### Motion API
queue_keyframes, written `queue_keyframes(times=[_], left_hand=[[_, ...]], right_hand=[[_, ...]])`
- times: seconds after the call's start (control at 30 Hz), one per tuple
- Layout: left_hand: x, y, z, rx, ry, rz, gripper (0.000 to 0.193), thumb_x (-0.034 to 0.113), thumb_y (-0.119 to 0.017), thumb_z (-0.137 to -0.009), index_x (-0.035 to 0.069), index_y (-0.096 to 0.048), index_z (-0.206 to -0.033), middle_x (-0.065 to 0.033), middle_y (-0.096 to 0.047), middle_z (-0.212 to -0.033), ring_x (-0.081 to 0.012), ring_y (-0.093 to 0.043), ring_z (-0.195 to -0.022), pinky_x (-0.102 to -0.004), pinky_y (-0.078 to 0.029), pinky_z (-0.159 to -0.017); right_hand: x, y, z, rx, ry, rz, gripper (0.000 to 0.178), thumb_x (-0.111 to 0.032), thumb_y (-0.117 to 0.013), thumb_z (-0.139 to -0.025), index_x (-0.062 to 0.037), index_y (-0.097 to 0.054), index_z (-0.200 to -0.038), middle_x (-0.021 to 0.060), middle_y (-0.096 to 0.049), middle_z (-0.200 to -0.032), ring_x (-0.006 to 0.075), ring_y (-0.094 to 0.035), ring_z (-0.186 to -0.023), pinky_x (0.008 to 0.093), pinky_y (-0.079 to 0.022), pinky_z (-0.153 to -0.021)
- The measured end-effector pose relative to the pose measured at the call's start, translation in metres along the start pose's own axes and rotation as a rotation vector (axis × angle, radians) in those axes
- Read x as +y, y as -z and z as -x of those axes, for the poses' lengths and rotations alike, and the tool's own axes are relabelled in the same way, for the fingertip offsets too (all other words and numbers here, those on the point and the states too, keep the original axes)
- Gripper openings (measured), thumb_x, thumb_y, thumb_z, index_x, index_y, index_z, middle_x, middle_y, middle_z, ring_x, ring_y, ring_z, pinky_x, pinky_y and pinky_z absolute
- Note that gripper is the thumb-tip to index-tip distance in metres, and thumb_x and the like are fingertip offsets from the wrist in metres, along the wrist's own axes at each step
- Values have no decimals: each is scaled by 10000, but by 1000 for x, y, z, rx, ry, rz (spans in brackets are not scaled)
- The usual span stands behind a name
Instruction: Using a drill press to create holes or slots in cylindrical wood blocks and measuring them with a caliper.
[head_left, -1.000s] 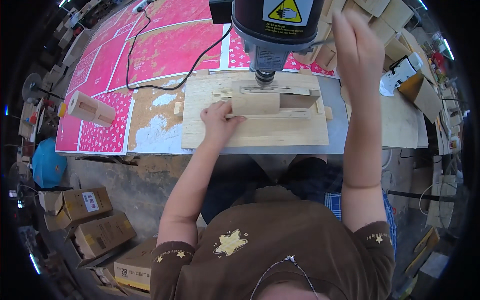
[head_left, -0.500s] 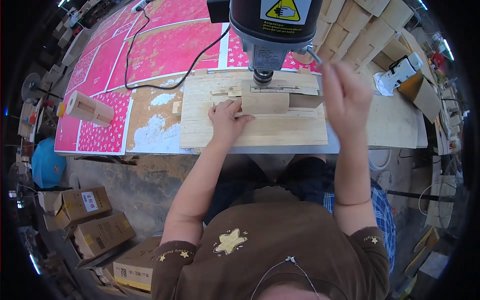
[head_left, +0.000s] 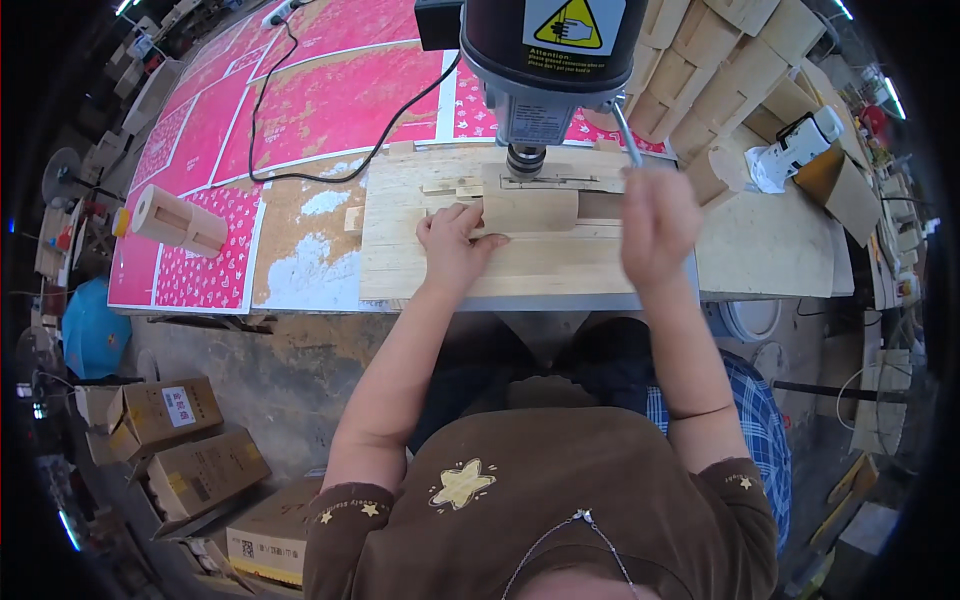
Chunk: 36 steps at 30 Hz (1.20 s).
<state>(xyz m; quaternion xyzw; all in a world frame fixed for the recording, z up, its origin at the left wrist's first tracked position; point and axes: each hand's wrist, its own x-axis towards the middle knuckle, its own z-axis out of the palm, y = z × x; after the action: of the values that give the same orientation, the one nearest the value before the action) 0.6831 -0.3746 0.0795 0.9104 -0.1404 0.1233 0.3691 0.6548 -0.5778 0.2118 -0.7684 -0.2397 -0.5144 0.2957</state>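
While the bare left hand (head_left: 458, 245) steadies a pale wooden block with a rounded front (head_left: 530, 210), the bare right hand (head_left: 660, 220) is on a slim grey metal lever (head_left: 628, 137) at the right side of a black-and-grey drilling machine (head_left: 548, 65). The left grip is grasping the block's left end, its fingers curled there and its thumb stretched along the lower front; the right grip is clenched around the lever's lower end — a fist, slightly blurred. The block lies on a broad, light wooden board (head_left: 520, 275), just in front of and beneath the machine's dark metal chuck (head_left: 526, 160), with a narrow slot visible along its top; whether a bit is touching the wood I cannot tell. The board rests on a large worktop (head_left: 310, 235), partly covered by bright pink printed sheeting (head_left: 350, 105), across which a thin black cable (head_left: 255, 130) curves. Well to the left, a pale wooden cylinder with a cut recess (head_left: 180, 220) lies on its side; to the right rear, similar pale wooden pieces (head_left: 715, 70) are stacked — near a white-and-black bottle-shaped object (head_left: 797, 148), which is tilted.
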Motion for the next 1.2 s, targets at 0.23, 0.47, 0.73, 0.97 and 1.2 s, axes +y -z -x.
queue_keyframes(times=[0.23, 0.47, 0.73, 0.97, 1.2], left_hand=[[8, 6, -4, -34, 62, 145, 530, 305, -829, -574, 138, -651, -1045, 3, -563, -895, -164, -536, -923, -410, -226, -948], [2, 0, -10, -74, 114, 312, 493, 276, -835, -554, 91, -655, -974, -7, -563, -945, -168, -544, -916, -386, -225, -963], [-10, 34, -12, -45, -130, 360, 338, 139, -819, -551, 49, -674, -842, -35, -562, -803, -172, -565, -760, -302, -432, -741], [-45, 136, 30, -63, 281, 661, 231, 136, -792, -657, 11, -674, -812, -18, -630, -794, -92, -580, -682, -245, -463, -619], [-33, 158, 47, 120, 740, 944, 279, 237, -747, -755, -26, -663, -797, -58, -643, -702, -89, -569, -529, -210, -406, -452]], right_hand=[[48, -22, -125, -85, -390, 138, 250, -236, -552, -904, -1, -591, -828, 113, -563, -704, 183, -531, -674, 297, -421, -629], [74, -4, -59, -329, -463, -373, 278, -223, -610, -876, -41, -583, -1084, 61, -609, -883, 176, -567, -808, 293, -447, -720], [63, 8, 65, -756, -298, 214, 316, -180, -683, -755, -84, -568, -1034, 85, -596, -966, 297, -539, -955, 431, -414, -788], [46, 24, 64, -752, -249, 195, 296, -169, -688, -734, -70, -577, -991, 76, -583, -902, 297, -534, -869, 406, -414, -724], [28, 21, 66, -767, -253, 191, 315, -201, -712, -714, -77, -590, -977, 73, -577, -870, 288, -534, -850, 399, -410, -710]])
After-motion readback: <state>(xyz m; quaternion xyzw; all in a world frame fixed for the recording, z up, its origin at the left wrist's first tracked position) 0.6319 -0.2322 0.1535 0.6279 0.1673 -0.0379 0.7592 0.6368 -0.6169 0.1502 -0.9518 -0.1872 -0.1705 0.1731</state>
